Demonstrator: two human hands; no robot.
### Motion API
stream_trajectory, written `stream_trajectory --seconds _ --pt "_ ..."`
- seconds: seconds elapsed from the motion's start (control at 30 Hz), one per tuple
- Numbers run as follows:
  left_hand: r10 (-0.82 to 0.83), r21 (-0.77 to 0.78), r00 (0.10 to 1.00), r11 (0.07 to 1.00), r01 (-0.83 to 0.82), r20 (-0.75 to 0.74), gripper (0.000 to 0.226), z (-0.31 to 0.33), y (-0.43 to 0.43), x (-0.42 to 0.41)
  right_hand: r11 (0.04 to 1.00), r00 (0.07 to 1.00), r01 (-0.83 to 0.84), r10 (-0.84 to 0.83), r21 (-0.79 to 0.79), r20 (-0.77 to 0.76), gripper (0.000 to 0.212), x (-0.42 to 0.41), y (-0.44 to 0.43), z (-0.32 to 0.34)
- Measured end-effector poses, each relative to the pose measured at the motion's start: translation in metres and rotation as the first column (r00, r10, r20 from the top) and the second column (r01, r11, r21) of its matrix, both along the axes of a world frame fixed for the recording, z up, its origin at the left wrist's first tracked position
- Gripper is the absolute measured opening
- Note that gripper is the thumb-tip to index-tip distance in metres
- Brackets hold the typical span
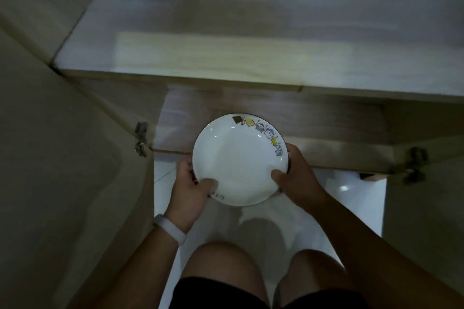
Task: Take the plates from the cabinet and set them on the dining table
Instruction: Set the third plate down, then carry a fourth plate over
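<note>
A white plate (pixel 238 158) with small coloured drawings along its far right rim hangs level in front of the open cabinet (pixel 276 120). My left hand (pixel 190 190) grips its near left edge, thumb on top. Gripping the right edge is my right hand (pixel 296 178), its thumb over the rim. A dark rim shows under the plate at the right, so there may be more than one plate; I cannot tell. The plate is over the front edge of the lower shelf and the floor.
The cabinet's left door (pixel 75 158) stands open close to my left arm, with hinges (pixel 140 140) on it. The right door (pixel 426 208) is open too. A pale countertop (pixel 226 57) juts out above. My knees (pixel 226 266) are over white floor tiles (pixel 351 198).
</note>
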State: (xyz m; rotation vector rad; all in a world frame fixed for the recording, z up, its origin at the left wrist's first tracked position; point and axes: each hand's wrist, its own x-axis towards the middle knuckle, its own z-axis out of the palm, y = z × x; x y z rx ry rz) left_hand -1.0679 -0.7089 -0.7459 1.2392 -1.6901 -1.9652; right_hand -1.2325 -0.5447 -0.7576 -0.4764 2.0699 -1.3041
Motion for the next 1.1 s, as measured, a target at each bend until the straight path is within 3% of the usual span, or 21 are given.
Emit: stream_trajectory --seconds 0.17,0.33,0.53,0.83,1.1 --pt "-0.034 0.004 0.995 0.999 0.034 0.098 0.044 0.075 0.033 0.027 0.994 0.995 0.050 -0.058 0.099 0.086 0.063 0.029 0.037 0.082" --pt "-0.021 -0.009 0.990 1.000 0.022 0.141 0.044 0.171 0.060 0.049 0.993 0.989 0.069 -0.080 0.092 0.122 0.059 0.053 0.069 0.177" --pt "0.043 0.024 0.996 0.999 -0.044 0.074 0.048 0.299 0.088 0.059 0.994 0.987 0.090 -0.098 0.063 0.125 0.070 0.066 0.090 0.303" --pt "0.020 0.065 1.000 0.998 -0.018 -0.022 0.044 0.478 0.120 0.066 0.995 0.991 0.095 -0.095 0.000 0.090 0.062 0.075 0.123 0.473" --pt "-0.019 0.071 0.992 0.997 0.028 -0.122 0.051 0.567 0.135 0.072 0.987 0.987 0.125 -0.114 -0.104 0.109 0.065 0.085 0.151 0.591"
